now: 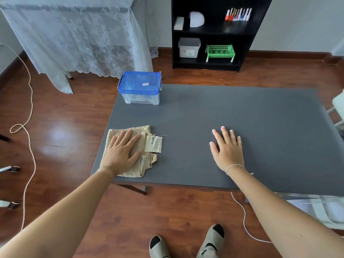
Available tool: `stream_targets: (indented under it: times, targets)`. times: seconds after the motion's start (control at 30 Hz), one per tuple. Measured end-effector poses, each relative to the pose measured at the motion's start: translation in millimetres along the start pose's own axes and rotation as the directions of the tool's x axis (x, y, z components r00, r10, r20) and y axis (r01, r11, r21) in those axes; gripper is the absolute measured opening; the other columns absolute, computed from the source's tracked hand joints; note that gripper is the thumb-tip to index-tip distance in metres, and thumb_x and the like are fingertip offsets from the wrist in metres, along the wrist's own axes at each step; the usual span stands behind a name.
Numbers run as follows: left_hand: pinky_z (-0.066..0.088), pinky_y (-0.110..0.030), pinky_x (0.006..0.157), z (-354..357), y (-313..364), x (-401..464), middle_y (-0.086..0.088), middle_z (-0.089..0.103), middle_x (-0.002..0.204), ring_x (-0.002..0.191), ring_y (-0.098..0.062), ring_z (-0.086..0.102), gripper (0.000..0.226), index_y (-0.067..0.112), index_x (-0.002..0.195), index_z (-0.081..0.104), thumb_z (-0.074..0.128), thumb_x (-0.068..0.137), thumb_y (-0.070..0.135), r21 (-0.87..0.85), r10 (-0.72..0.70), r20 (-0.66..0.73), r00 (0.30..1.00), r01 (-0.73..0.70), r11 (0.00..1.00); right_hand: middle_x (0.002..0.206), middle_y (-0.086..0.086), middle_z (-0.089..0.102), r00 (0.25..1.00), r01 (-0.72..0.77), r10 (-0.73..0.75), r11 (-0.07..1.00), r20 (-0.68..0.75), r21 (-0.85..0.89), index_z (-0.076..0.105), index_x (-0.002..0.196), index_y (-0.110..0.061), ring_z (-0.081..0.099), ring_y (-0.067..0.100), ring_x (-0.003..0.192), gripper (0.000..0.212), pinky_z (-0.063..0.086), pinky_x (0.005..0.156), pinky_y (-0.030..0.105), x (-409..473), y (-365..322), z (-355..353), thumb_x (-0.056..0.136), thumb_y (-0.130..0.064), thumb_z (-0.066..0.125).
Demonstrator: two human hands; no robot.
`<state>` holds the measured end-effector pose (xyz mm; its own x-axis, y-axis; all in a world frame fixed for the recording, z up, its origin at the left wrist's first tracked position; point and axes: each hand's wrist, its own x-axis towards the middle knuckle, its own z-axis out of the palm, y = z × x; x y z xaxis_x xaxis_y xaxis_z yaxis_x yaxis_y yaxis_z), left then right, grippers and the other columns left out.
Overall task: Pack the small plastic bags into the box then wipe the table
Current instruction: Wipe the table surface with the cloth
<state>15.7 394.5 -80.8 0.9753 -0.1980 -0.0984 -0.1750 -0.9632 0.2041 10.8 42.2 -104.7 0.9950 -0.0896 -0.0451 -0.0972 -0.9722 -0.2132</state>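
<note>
Table (pixel 232 116): grey top, two hands on it.
Box (pixel 140 87): clear, blue lid shut, at the far left corner; contents hard to make out through the wall.
Cloth (pixel 147 146): beige, folded, labels showing, at the near left corner.
Left hand (pixel 122 150): palm down on the cloth, fingers (pixel 128 135) spread flat, gripping nothing.
Right hand (pixel 228 147): palm down on bare table near the front edge, well apart from the cloth, fingers extended, empty.

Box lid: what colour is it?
Blue, over a clear body; the lid shows best in the head view.
</note>
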Motion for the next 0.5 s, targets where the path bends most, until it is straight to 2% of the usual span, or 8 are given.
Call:
stream_targets:
  times: [0.2, 0.3, 0.5]
  targets:
    - [0.006, -0.041, 0.119, 4, 39, 9, -0.001, 0.015, 0.158, 0.146, -0.023, 0.006, 0.055, 0.031, 0.144, 0.025, 0.035, 0.092, 0.047, -0.083, -0.006, -0.033, 0.999, 0.004, 0.997, 0.155, 0.006, 0.024, 0.999, 0.021, -0.023, 0.997, 0.028, 0.07, 0.034, 0.14, -0.027, 0.018, 0.033, 0.142, 0.047, 0.01, 0.116, 0.051, -1, 2, -4, 0.095, -0.037, 0.039]
    - [0.005, -0.039, 0.119, 7, 66, 16, -0.003, 0.015, 0.157, 0.146, -0.022, 0.007, 0.054, 0.029, 0.143, 0.028, 0.042, 0.092, 0.042, -0.103, -0.014, -0.043, 0.999, 0.009, 0.995, 0.155, 0.005, 0.024, 0.997, 0.061, -0.064, 0.996, 0.041, 0.07, 0.034, 0.141, -0.027, 0.018, 0.031, 0.142, 0.047, 0.011, 0.116, 0.048, -1, 9, -6, 0.095, -0.038, 0.038]
    - [0.006, -0.038, 0.118, 14, 118, 33, -0.001, 0.016, 0.157, 0.145, -0.024, 0.01, 0.062, 0.03, 0.144, 0.026, 0.047, 0.088, 0.048, -0.065, 0.032, 0.017, 0.999, -0.031, 0.997, 0.153, 0.005, 0.027, 0.992, 0.105, -0.111, 0.99, 0.061, 0.094, 0.032, 0.141, -0.026, 0.021, 0.028, 0.141, 0.05, 0.017, 0.115, 0.044, 1, 36, -19, 0.094, -0.041, 0.039]
